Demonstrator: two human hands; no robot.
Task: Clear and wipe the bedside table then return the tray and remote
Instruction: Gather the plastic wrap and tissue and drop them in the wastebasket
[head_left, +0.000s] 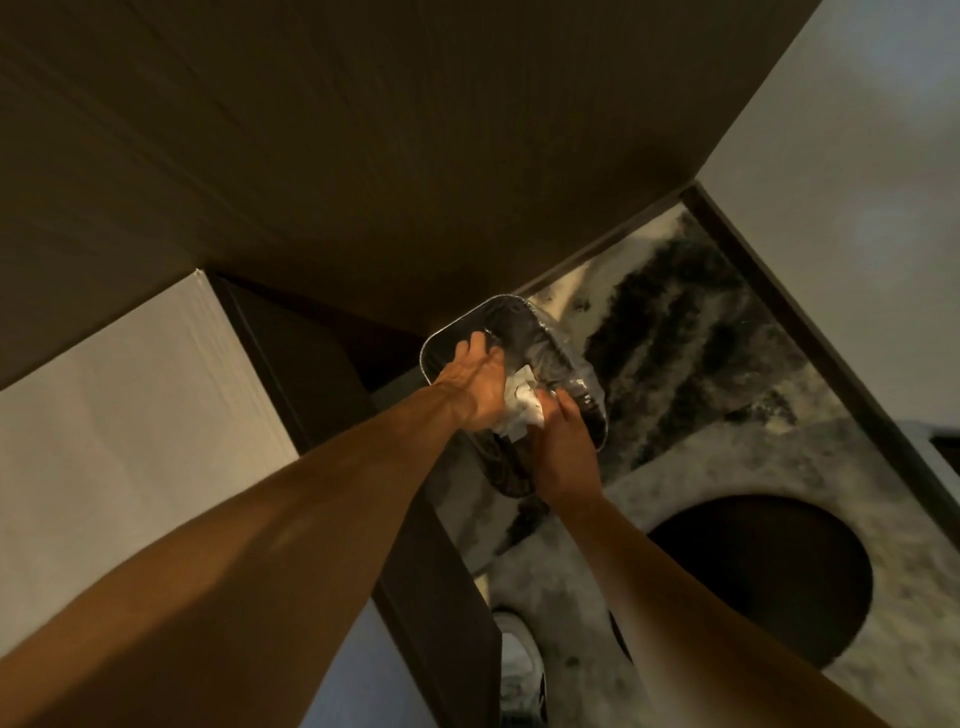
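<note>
I look down at a small waste bin (550, 338) with a metal rim and a clear plastic liner, standing on the floor. Both hands are over its opening with crumpled white paper (519, 402) between them. My left hand (475, 382) lies flat across the near rim, fingers apart and reaching into the bin, its palm against the paper. My right hand (563, 447) pinches the paper from the near right side. No tray, remote or bedside table top shows in this view.
A dark wooden panel (436, 597) runs along the left of the bin, with a pale surface (130, 415) beyond it. The floor is a grey and black patterned carpet (701, 353). A dark round shape (758, 577) lies at right. A white shoe (514, 660) is below.
</note>
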